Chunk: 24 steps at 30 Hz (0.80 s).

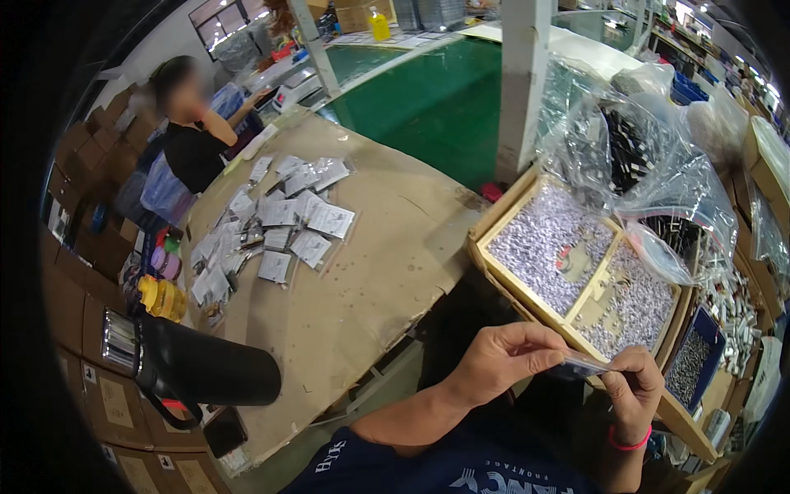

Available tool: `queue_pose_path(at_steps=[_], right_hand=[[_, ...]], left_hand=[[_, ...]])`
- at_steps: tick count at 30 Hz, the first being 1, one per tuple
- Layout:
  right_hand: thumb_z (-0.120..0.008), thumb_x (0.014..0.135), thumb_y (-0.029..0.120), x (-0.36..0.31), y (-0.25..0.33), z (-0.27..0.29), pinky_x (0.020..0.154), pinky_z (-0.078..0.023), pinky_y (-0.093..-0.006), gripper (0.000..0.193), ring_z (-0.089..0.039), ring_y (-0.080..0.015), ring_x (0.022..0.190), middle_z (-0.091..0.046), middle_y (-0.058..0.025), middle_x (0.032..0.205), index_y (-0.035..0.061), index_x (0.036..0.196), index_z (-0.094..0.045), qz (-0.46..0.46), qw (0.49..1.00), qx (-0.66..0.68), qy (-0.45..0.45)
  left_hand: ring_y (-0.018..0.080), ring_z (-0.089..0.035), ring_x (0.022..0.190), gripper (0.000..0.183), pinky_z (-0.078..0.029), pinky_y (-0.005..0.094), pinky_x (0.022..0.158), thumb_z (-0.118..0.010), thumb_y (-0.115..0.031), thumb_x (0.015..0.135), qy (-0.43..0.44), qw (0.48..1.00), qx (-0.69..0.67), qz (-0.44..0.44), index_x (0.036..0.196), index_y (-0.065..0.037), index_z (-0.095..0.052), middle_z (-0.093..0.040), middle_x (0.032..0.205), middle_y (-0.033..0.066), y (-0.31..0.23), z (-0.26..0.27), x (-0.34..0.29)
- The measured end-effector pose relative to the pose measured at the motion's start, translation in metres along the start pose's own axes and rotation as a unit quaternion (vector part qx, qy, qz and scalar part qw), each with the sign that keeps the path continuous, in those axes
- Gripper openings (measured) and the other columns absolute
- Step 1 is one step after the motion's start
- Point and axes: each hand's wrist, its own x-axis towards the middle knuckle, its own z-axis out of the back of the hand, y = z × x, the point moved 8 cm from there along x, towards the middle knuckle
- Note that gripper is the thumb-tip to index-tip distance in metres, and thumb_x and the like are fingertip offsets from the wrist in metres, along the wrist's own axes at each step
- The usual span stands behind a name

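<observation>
My left hand [512,356] and my right hand [634,385] are close together at the lower right, above the near edge of a wooden tray. Between them they pinch a small clear plastic bag [583,363], thumb and fingertips closed on either end. What the bag contains is too small to make out. The divided wooden tray [594,284] just beyond my hands holds many tiny whitish parts in two compartments. A pink band [632,442] circles my right wrist.
Flat packets [309,216] lie heaped on the brown-covered table [387,247], with a black bottle [210,362] at its near left. A blue bin [714,333] of small metal pieces and plastic bags [683,177] with black parts flank the tray. Another person [189,156] sits at the far left.
</observation>
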Motion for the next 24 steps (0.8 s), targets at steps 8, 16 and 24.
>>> queue_pose_path(at_steps=[8,16,24], right_hand=[[-0.068,0.08,0.004,-0.003,0.009,0.015,0.066,-0.047,-0.0289,0.005,-0.063,-0.019,0.073,-0.067,-0.008,0.081,0.0016,0.085,-0.068,0.011,0.997,-0.053,0.055],[-0.069,0.081,0.008,0.018,0.021,0.044,0.064,-0.05,-0.0307,0.009,-0.065,-0.0218,0.073,-0.066,-0.0088,0.081,0.0045,0.09,-0.068,0.039,0.967,-0.218,0.125],[-0.061,0.084,0.013,0.093,0.001,0.079,0.065,-0.05,-0.0373,0.01,-0.062,-0.0282,0.074,-0.065,-0.0092,0.08,0.0059,0.089,-0.067,0.133,0.866,-0.477,0.073]], left_hand=[[0.022,-0.059,0.096,0.017,-0.044,0.0336,0.089,-0.056,-0.003,0.088,-0.461,0.775,0.314,-0.298,0.101,0.002,-0.065,-0.066,0.104,0.0134,-0.16,0.122,-0.044],[0.0217,-0.058,0.101,0.019,-0.04,0.0349,0.096,-0.051,-0.003,0.091,-0.413,0.777,0.363,-0.306,0.105,0.006,-0.061,-0.065,0.104,0.0122,-0.118,0.111,-0.021],[0.0174,-0.062,0.087,0.012,-0.049,0.0279,0.079,-0.06,0.006,0.084,-0.023,0.953,0.264,-0.147,0.092,0.0,-0.066,-0.066,0.091,0.0097,-0.001,-0.015,0.025]])
